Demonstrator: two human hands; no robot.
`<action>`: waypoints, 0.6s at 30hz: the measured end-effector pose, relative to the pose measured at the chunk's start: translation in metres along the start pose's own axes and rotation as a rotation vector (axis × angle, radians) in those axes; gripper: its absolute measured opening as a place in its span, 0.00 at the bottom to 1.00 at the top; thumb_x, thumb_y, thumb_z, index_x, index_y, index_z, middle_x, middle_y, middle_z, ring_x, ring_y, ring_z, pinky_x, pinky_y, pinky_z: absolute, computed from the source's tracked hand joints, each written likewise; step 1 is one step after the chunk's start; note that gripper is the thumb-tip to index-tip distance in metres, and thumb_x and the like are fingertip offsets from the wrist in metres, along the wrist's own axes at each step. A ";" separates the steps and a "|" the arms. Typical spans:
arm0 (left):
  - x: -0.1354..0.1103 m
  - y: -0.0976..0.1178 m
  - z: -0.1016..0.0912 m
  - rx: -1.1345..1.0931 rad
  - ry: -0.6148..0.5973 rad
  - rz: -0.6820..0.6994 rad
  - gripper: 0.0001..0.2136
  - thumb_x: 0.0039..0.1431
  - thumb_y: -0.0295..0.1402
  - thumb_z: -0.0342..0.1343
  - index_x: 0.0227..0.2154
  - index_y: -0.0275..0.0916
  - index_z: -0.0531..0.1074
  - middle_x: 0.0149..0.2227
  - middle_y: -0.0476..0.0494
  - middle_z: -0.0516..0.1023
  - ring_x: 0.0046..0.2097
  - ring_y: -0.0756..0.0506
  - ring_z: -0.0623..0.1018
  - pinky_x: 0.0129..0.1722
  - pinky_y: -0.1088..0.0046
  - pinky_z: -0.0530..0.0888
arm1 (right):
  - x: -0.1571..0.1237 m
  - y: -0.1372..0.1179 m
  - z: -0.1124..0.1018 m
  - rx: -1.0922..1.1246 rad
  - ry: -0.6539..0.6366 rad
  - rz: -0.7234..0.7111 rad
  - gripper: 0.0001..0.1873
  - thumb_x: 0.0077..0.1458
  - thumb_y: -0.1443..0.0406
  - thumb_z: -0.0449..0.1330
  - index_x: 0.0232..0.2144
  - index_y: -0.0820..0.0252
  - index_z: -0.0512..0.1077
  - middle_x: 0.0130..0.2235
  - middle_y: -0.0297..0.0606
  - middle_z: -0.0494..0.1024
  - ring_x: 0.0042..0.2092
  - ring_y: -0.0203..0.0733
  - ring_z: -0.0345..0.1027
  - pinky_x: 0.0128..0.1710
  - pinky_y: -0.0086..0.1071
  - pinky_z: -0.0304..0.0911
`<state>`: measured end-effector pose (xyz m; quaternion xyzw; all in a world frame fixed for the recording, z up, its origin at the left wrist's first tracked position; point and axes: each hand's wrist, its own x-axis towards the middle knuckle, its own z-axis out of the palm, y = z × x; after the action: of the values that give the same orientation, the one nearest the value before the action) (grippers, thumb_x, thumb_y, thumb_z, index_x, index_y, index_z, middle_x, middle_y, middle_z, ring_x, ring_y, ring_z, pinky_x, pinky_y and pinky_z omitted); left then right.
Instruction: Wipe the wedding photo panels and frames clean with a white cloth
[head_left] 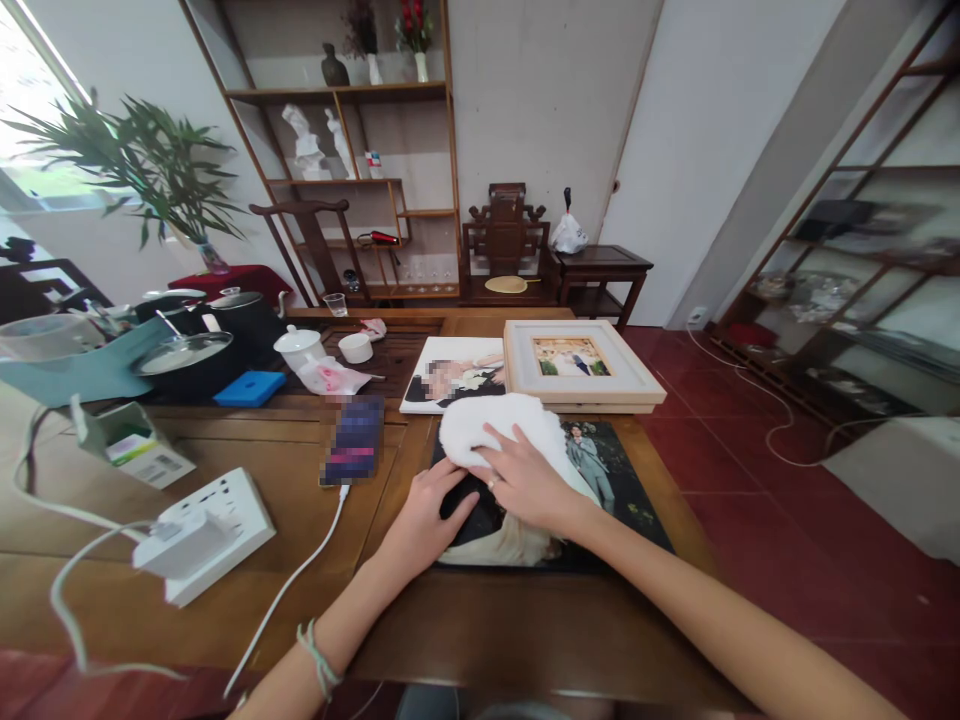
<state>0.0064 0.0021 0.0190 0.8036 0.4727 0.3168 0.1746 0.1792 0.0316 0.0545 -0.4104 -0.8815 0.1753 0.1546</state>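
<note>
1. White fluffy cloth (499, 412) lies, in the head view, on the far-left part of a dark photo panel (634, 490), near the table's (600, 625) near edge.
2. My right hand (529, 485) rests on the cloth with fingers spread, unclenched; its palm side is hidden, so I cannot tell how hard it presses.
3. My left hand (431, 510) sits just left, thumb held apart, fingertips at the cloth's near edge. Where they meet the cloth is covered, so I cannot tell whether they pinch it.
4. Cloth and hands hide much of the panel's picture; a figure in a pale suit shows at right, a pale dress at the near side.
5. Beyond, a white picture board (459, 350) has a pixelated patch, and right beside it a pale framed picture (525, 375) shows whole, its small scene hard to read.
6. To the left, a phone (352, 440) is pixelated too; its white cable (300, 562) runs off the table's near edge. A power strip (255, 505) is partly covered by a plugged-in white adapter (184, 545).
7. Far right, a shelf (892, 170) is cut off by the border, its contents blurred.
</note>
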 end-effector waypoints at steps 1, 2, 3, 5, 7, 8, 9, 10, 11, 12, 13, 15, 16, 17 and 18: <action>-0.001 -0.002 0.001 0.000 0.004 -0.002 0.14 0.59 0.32 0.52 0.47 0.40 0.72 0.51 0.37 0.74 0.54 0.39 0.72 0.54 0.58 0.68 | -0.011 0.005 -0.002 -0.006 0.003 0.020 0.20 0.63 0.64 0.45 0.54 0.61 0.65 0.59 0.42 0.65 0.65 0.49 0.41 0.62 0.55 0.36; -0.002 -0.003 0.002 0.000 0.009 -0.004 0.15 0.59 0.32 0.52 0.49 0.39 0.71 0.53 0.37 0.73 0.57 0.38 0.70 0.55 0.57 0.66 | -0.023 0.011 -0.005 -0.018 0.010 0.044 0.20 0.63 0.65 0.45 0.53 0.62 0.66 0.58 0.44 0.66 0.65 0.49 0.41 0.62 0.55 0.36; -0.002 -0.004 0.003 -0.002 0.015 -0.009 0.15 0.59 0.33 0.52 0.49 0.39 0.71 0.55 0.36 0.71 0.58 0.38 0.68 0.57 0.56 0.65 | -0.035 0.018 -0.007 -0.040 0.023 0.067 0.19 0.62 0.65 0.46 0.52 0.63 0.67 0.58 0.45 0.67 0.65 0.50 0.41 0.62 0.55 0.36; -0.004 -0.006 0.004 0.001 0.042 -0.030 0.16 0.59 0.34 0.53 0.49 0.38 0.70 0.58 0.35 0.68 0.60 0.38 0.65 0.58 0.55 0.63 | -0.059 0.033 -0.011 -0.123 0.074 0.113 0.18 0.62 0.66 0.46 0.49 0.63 0.69 0.57 0.47 0.67 0.65 0.49 0.42 0.62 0.55 0.37; -0.005 -0.006 0.004 0.011 0.096 -0.092 0.18 0.57 0.36 0.54 0.49 0.37 0.70 0.61 0.33 0.62 0.62 0.37 0.63 0.59 0.55 0.61 | -0.081 0.047 -0.012 -0.241 0.142 0.151 0.17 0.61 0.67 0.46 0.47 0.63 0.71 0.58 0.49 0.66 0.65 0.50 0.43 0.61 0.55 0.40; -0.005 -0.006 0.004 0.013 0.130 -0.140 0.19 0.56 0.37 0.55 0.50 0.37 0.69 0.62 0.32 0.59 0.62 0.36 0.61 0.59 0.55 0.60 | -0.091 0.052 -0.011 -0.294 0.171 0.166 0.17 0.61 0.67 0.46 0.46 0.63 0.71 0.58 0.51 0.65 0.64 0.50 0.44 0.61 0.55 0.41; -0.004 -0.007 0.004 0.007 0.161 -0.190 0.20 0.55 0.38 0.56 0.50 0.36 0.69 0.62 0.31 0.57 0.62 0.36 0.61 0.60 0.54 0.59 | -0.098 0.056 -0.011 -0.334 0.194 0.180 0.17 0.61 0.67 0.46 0.46 0.64 0.72 0.58 0.52 0.65 0.64 0.51 0.44 0.60 0.55 0.43; -0.004 -0.007 0.004 -0.012 0.186 -0.235 0.22 0.54 0.39 0.56 0.51 0.36 0.68 0.62 0.30 0.57 0.63 0.35 0.60 0.60 0.53 0.59 | -0.104 0.058 -0.010 -0.364 0.212 0.194 0.17 0.61 0.67 0.46 0.45 0.64 0.72 0.58 0.52 0.65 0.64 0.52 0.45 0.60 0.56 0.44; -0.003 -0.008 0.004 -0.046 0.204 -0.272 0.22 0.54 0.39 0.57 0.51 0.37 0.67 0.61 0.30 0.59 0.62 0.35 0.60 0.60 0.52 0.58 | -0.108 0.059 -0.009 -0.383 0.225 0.207 0.17 0.60 0.67 0.47 0.45 0.63 0.72 0.58 0.51 0.65 0.64 0.53 0.45 0.59 0.56 0.44; -0.002 -0.009 0.004 -0.097 0.216 -0.303 0.23 0.53 0.40 0.57 0.52 0.37 0.66 0.60 0.31 0.61 0.62 0.35 0.61 0.60 0.52 0.58 | -0.110 0.058 -0.008 -0.396 0.234 0.220 0.17 0.60 0.67 0.47 0.45 0.63 0.72 0.58 0.50 0.65 0.64 0.53 0.45 0.59 0.56 0.44; 0.000 -0.010 0.003 -0.170 0.222 -0.334 0.23 0.53 0.40 0.57 0.52 0.38 0.66 0.59 0.32 0.63 0.62 0.35 0.61 0.59 0.52 0.58 | -0.109 0.056 -0.007 -0.403 0.240 0.235 0.17 0.60 0.67 0.47 0.46 0.62 0.72 0.59 0.49 0.64 0.64 0.54 0.45 0.59 0.57 0.44; 0.003 -0.009 0.000 -0.387 0.224 -0.414 0.24 0.52 0.39 0.57 0.52 0.39 0.64 0.58 0.33 0.65 0.61 0.37 0.63 0.59 0.54 0.60 | -0.101 0.048 -0.005 -0.395 0.236 0.273 0.18 0.60 0.67 0.47 0.47 0.60 0.72 0.60 0.46 0.63 0.64 0.55 0.45 0.59 0.58 0.43; 0.005 -0.007 -0.004 -0.523 0.223 -0.469 0.24 0.52 0.38 0.57 0.53 0.39 0.63 0.58 0.34 0.66 0.61 0.38 0.64 0.58 0.56 0.60 | -0.094 0.042 -0.003 -0.377 0.224 0.287 0.18 0.60 0.67 0.47 0.47 0.59 0.72 0.60 0.44 0.62 0.64 0.56 0.45 0.58 0.60 0.42; 0.008 -0.004 -0.009 -0.665 0.224 -0.529 0.24 0.53 0.37 0.57 0.53 0.39 0.62 0.57 0.34 0.67 0.60 0.39 0.65 0.58 0.59 0.61 | -0.086 0.034 -0.001 -0.350 0.206 0.290 0.18 0.60 0.67 0.47 0.48 0.57 0.72 0.61 0.42 0.61 0.64 0.57 0.44 0.58 0.61 0.41; 0.010 -0.001 -0.015 -0.800 0.239 -0.597 0.24 0.54 0.36 0.56 0.54 0.39 0.61 0.56 0.34 0.69 0.58 0.41 0.67 0.56 0.61 0.63 | -0.077 0.026 0.002 -0.318 0.183 0.279 0.18 0.60 0.66 0.48 0.48 0.56 0.72 0.62 0.39 0.60 0.64 0.57 0.44 0.58 0.62 0.40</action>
<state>-0.0005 0.0107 0.0327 0.4619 0.5400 0.4990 0.4960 0.2427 -0.0130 0.0320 -0.5618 -0.8149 0.0161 0.1417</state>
